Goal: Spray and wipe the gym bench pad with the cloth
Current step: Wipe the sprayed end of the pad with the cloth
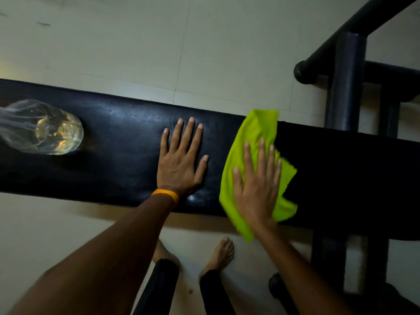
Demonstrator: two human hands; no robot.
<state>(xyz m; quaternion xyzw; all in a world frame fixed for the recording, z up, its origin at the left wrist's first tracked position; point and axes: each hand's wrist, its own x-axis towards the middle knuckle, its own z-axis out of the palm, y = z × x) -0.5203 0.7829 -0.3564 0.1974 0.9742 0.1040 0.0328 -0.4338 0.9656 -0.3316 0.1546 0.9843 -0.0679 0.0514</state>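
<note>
Cloth (247, 160) lies flattened under the spread right hand (256, 185) across the bench pad (113, 155), whose long axis runs left-right, unwiped pad stretching rightward from that hand, while the left hand (179, 164) rests flat, fingers splayed, empty, just beside it.

We see bench pad (118, 155): black leather-like vinyl, smooth, faint sheen, pale scuffs and smears. Our cloth (247, 155): lime-green soft fabric, matt, creased. Bottle (43, 127): clear plastic, glossy, glinting. Frame (345, 83): dark painted metal tube, dull satin finish. Floor (136, 42): pale tiles, smooth, low sheen. Our wristband (164, 194): orange, matt; material unclear.
</note>
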